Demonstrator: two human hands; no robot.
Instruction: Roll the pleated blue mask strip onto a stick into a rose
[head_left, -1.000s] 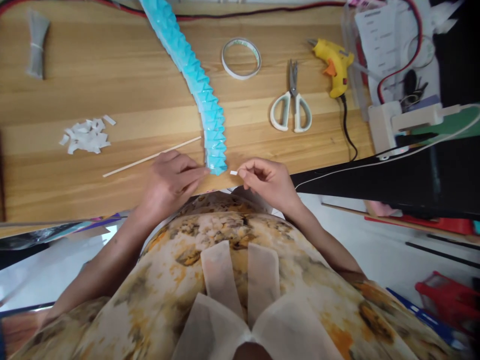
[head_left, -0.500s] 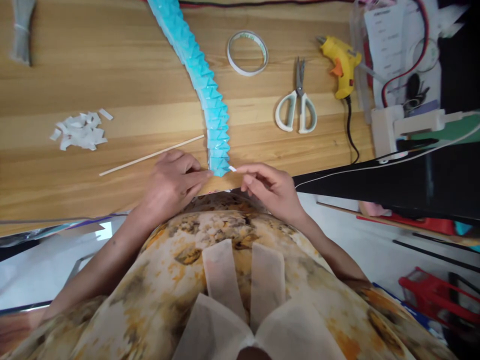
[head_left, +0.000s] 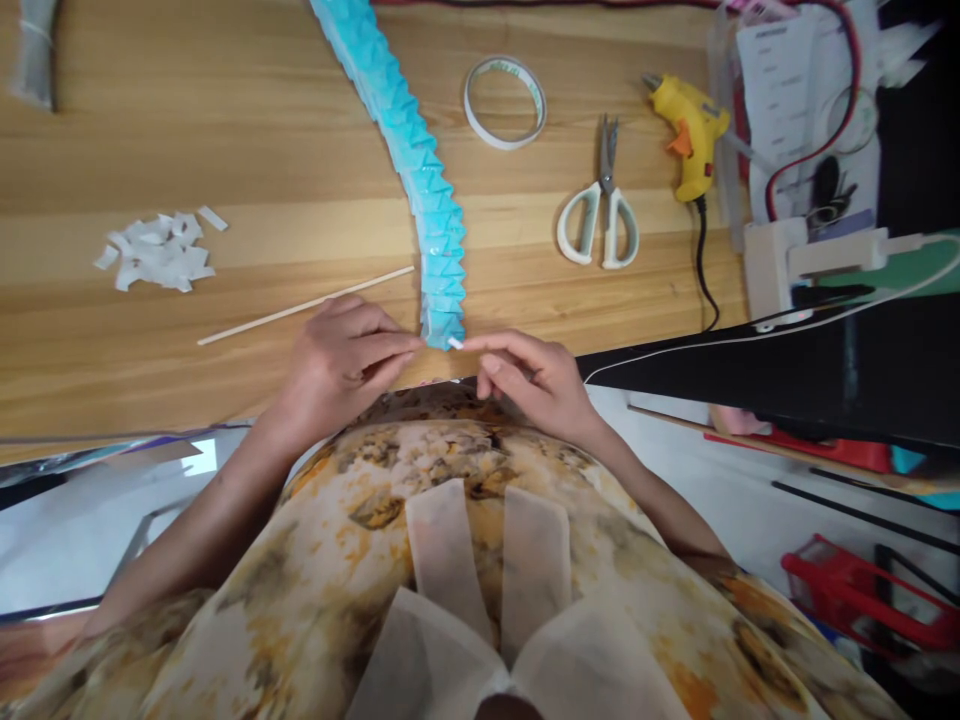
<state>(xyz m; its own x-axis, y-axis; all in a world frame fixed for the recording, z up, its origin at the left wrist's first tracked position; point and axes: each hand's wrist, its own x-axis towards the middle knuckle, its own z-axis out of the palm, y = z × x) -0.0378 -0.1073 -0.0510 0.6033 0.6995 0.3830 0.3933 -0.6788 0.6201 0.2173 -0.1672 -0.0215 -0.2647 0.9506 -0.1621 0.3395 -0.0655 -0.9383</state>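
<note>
Right hand [head_left: 546, 385] with white scrap [head_left: 455, 344] at folded blue strip [head_left: 433, 190]

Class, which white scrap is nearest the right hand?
The lone scrap at the right hand, by the blue strip; the other scraps lie clustered left of it.

- Folded strip [head_left: 429, 180]: on the table [head_left: 247, 120], running from near the front edge back and leftward out of view.
- Left hand [head_left: 337, 355]: just left of the strip's near end, its grip at the strip's edge.
- Right hand [head_left: 541, 382]: just right of the strip's near end, its grip at a small tab [head_left: 455, 343] over the strip's corner.
- Stick [head_left: 304, 306]: left of the strip.
- Paper bits [head_left: 159, 252]: well left of the strip.
- Tape roll [head_left: 508, 144]: right of the strip.
- Scissors [head_left: 606, 183]: farther right of the strip.
- Glue gun [head_left: 694, 140]: well right of the strip.
</note>
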